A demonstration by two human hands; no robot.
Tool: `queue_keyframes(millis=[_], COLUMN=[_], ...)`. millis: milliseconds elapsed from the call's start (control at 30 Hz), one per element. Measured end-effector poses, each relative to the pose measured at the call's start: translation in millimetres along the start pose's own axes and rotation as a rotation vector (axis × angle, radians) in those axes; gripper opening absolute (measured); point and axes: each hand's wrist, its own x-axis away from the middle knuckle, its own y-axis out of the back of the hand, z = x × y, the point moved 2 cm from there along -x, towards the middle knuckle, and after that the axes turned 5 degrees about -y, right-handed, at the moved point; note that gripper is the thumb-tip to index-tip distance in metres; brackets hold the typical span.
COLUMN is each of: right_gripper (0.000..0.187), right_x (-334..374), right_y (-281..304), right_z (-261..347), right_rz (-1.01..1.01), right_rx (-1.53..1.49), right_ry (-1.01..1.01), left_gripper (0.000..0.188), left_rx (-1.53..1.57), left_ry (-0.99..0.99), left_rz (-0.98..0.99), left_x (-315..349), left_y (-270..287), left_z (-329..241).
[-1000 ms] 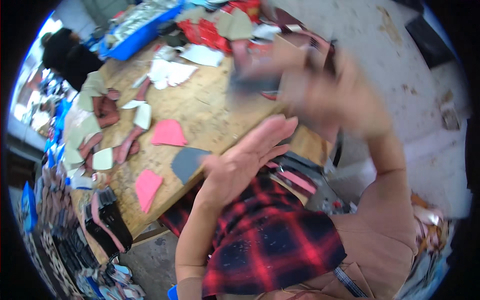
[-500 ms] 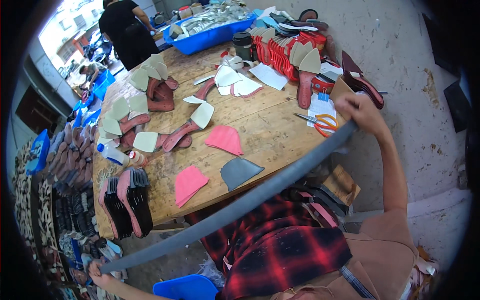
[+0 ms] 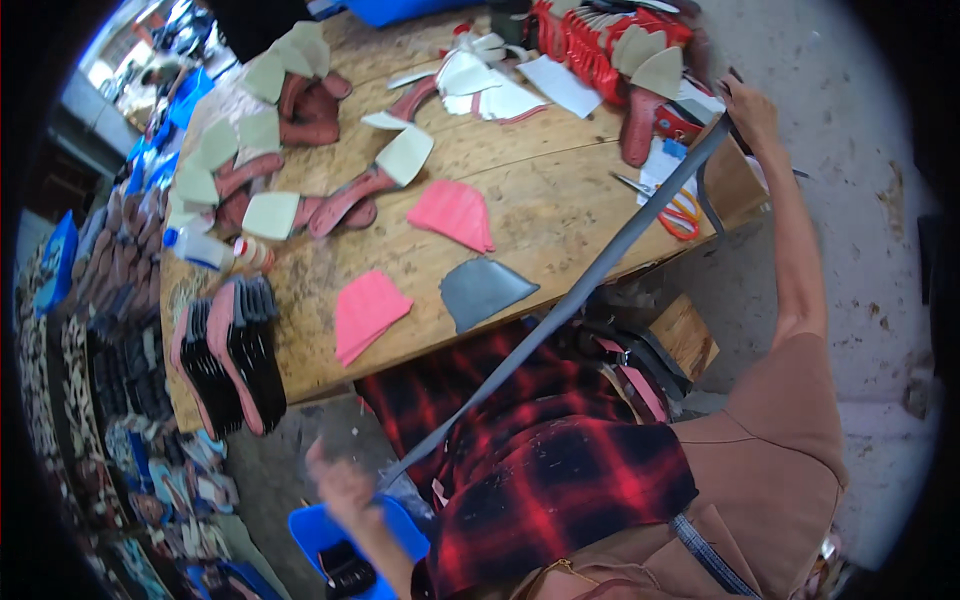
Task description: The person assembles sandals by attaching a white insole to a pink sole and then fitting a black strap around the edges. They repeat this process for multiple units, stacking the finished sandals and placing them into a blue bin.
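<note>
A long grey strip slants from the upper right, over the table's front edge, down to the lower left. My right hand is closed round its upper end, and a short tail hangs below the fist. My left hand is smeared by motion beside the strip's lower end, above a blue bin; whether it touches the strip is unclear. On the wooden table lie two stacks of pink cut pieces, one behind the other, and a dark grey stack. Orange-handled scissors lie near my right forearm.
Reddish insoles with pale pieces lie across the table's left and middle. Two rows of black and pink soles stand at its front left corner, near a bottle. The blue bin is below; a wall borders the right.
My left hand has swung right and up from the far lower left, and the strip hangs less stretched. My right hand has risen slightly. The view has tilted down toward the table front.
</note>
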Motion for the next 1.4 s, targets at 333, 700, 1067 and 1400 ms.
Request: queue_keyframes(millis=[333,700,1067,1400], right_gripper=[0.036,0.023,0.023,0.012], right_x=[211.2,212.9,229.9,213.2], right_y=[67.6,32.1,45.8,12.0], right_z=[226.0,252.2,296.4,299.0], right_rz=[1.013,1.199,1.197,0.768], right_rx=[-1.635,-2.040,-1.969,-1.933], right_ry=[-0.049,-0.593,-0.365,-0.520], left_gripper=[0.038,0.063,0.043,0.025], left_rx=[-0.868,-1.492,-0.340,-1.140], left_ry=[-0.628,-1.025,0.150,-0.286], left_rz=[0.772,1.019,0.732,1.102], left_x=[-2.1,-35.0,-40.7,-76.6], left_y=[-308.6,-263.6,-296.1,-334.6], left_z=[106.4,110.2,98.4,93.9])
